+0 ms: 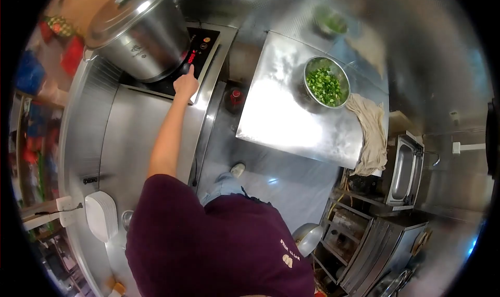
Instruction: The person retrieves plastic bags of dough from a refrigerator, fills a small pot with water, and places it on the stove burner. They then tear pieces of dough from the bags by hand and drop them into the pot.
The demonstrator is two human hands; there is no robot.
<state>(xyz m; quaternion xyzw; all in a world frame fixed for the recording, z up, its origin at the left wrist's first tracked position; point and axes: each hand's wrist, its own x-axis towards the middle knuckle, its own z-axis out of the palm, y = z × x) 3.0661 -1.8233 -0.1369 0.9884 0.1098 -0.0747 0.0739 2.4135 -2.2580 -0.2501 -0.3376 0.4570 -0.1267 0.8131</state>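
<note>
**Inspector:** State the position of the left hand.

**Assistant:** The left hand (pixel 186 83) is at the far left, over the cooker (pixel 160 87). Its index finger (pixel 190 72) is extended; the other fingers appear curled in, and no object is seen in its grip. The tip is at the control panel (pixel 200 46), just nearer than the red digits (pixel 192 56). Whether it touches or hovers cannot be determined.

**Inspector:** Reason for that posture?

**Assistant:** In my judgement, a lone finger suits small, closely set controls and keeps the rest of the hand off hot metal.

**Inspector:** And the pot?

**Assistant:** The pot (pixel 140 52) stands on the cooker, its lid (pixel 127 8) on, presumably to retain heat. Its place leaves the panel exposed on the right.

**Inspector:** The right hand?

**Assistant:** Not visible; its state cannot be told.

**Inspector:** Surroundings?

**Assistant:** On the steel table (pixel 284 120) to the right, a metal bowl (pixel 339 69) holds chopped greens (pixel 324 87); its wall likely contains loose pieces. A crumpled cloth (pixel 369 133) lies nearer along the right edge, probably for wiping. White trays (pixel 101 217) sit stacked at the near left, seemingly to save room.
</note>
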